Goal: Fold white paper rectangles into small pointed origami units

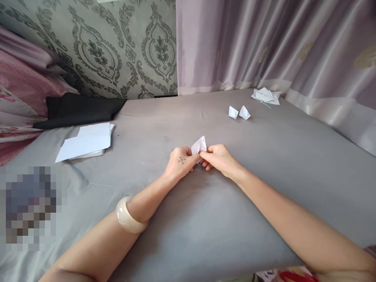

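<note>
A small folded white paper piece (199,145) sits between both my hands over the grey sheet (182,219). My left hand (181,161) pinches its left side with closed fingers. My right hand (219,158) pinches its right side, thumb and fingers pressed together. A pale bangle (127,217) circles my left forearm. Two finished folded paper shapes (239,112) stand farther back on the right.
A stack of white paper sheets (85,142) lies at the left. A black cloth (79,109) rests behind it by the patterned wall. Crumpled paper scraps (266,96) lie at the back right near the lilac curtain (264,43). Pink bedding (20,94) is at far left.
</note>
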The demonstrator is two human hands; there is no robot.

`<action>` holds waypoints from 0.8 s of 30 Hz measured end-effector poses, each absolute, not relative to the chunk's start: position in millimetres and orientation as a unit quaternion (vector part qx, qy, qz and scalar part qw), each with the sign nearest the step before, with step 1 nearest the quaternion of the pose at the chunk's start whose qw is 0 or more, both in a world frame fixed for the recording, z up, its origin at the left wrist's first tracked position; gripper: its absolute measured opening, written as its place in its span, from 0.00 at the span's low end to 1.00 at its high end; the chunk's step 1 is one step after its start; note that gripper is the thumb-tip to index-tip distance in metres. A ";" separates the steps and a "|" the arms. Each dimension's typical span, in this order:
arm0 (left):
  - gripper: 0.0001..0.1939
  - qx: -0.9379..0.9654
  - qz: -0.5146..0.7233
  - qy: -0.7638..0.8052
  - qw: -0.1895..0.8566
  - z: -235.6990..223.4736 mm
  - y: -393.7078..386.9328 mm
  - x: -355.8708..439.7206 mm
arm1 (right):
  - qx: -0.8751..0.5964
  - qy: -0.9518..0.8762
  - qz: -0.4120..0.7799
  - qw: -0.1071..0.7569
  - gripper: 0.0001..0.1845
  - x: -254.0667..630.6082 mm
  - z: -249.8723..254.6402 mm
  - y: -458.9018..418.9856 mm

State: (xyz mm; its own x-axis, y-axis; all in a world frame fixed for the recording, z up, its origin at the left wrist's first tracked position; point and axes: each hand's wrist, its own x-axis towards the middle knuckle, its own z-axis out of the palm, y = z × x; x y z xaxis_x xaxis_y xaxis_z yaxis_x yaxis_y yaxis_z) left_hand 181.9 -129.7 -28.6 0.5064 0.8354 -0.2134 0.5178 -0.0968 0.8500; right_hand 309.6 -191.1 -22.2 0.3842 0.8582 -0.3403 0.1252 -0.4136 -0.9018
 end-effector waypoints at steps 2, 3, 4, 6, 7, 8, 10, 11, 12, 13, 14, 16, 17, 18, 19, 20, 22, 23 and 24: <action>0.07 0.732 0.189 0.442 0.483 -30.2 -128.5 181.5 | -0.719 -0.362 0.437 0.401 0.05 311.3 -20.2 -193.3; 0.10 0.736 0.208 0.421 0.488 -30.8 -127.9 181.3 | -0.719 -0.372 0.439 0.389 0.05 312.3 -19.6 -194.5; 0.14 0.737 0.229 0.397 0.496 -31.1 -127.2 181.2 | -0.719 -0.382 0.441 0.377 0.05 313.2 -19.2 -195.7; 0.18 0.734 0.271 0.353 0.513 -31.2 -125.5 180.9 | -0.721 -0.397 0.445 0.354 0.05 314.5 -18.9 -198.0; 0.19 0.731 0.291 0.337 0.517 -31.1 -124.4 180.7 | -0.720 -0.404 0.445 0.346 0.05 314.9 -19.0 -198.9; 0.19 0.728 0.310 0.324 0.519 -31.1 -123.3 180.5 | -0.720 -0.412 0.444 0.339 0.05 315.2 -19.2 -199.7; 0.18 0.728 0.334 0.299 0.519 -31.4 -121.0 180.2 | -0.721 -0.425 0.439 0.326 0.06 315.3 -19.8 -200.8; 0.17 0.731 0.338 0.287 0.519 -31.9 -120.0 180.1 | -0.722 -0.430 0.436 0.320 0.06 315.2 -19.9 -201.0; 0.16 0.735 0.339 0.280 0.517 -32.5 -119.1 180.1 | -0.724 -0.433 0.434 0.315 0.06 314.9 -19.9 -201.2; 0.14 0.739 0.339 0.276 0.512 -33.2 -118.5 180.2 | -0.726 -0.435 0.432 0.310 0.06 314.6 -19.6 -201.2; 0.13 0.744 0.338 0.277 0.505 -33.9 -118.2 180.3 | -0.729 -0.436 0.431 0.306 0.06 314.1 -19.2 -201.2; 0.12 0.754 0.345 0.287 0.481 -34.3 -118.3 180.5 | -0.734 -0.437 0.427 0.298 0.05 313.2 -18.2 -201.4; 0.12 0.759 0.348 0.291 0.467 -34.0 -118.6 180.5 | -0.735 -0.437 0.424 0.297 0.06 312.8 -18.0 -201.6; 0.11 0.764 0.349 0.294 0.455 -33.3 -119.0 180.5 | -0.736 -0.439 0.421 0.298 0.06 312.5 -18.0 -201.9; 0.11 0.769 0.348 0.297 0.446 -32.4 -119.5 180.4 | -0.735 -0.440 0.418 0.302 0.07 312.4 -18.5 -202.2; 0.11 0.772 0.345 0.301 0.441 -31.4 -119.9 180.2 | -0.734 -0.441 0.415 0.308 0.08 312.4 -19.2 -202.6; 0.10 0.773 0.334 0.315 0.437 -29.6 -120.4 179.9 | -0.729 -0.443 0.411 0.321 0.09 312.7 -21.0 -203.4; 0.10 0.772 0.329 0.323 0.437 -29.1 -120.5 179.8 | -0.728 -0.442 0.411 0.326 0.10 312.9 -21.8 -203.6; 0.10 0.770 0.327 0.331 0.438 -29.0 -120.5 179.7 | -0.726 -0.440 0.413 0.329 0.10 313.0 -22.3 -203.8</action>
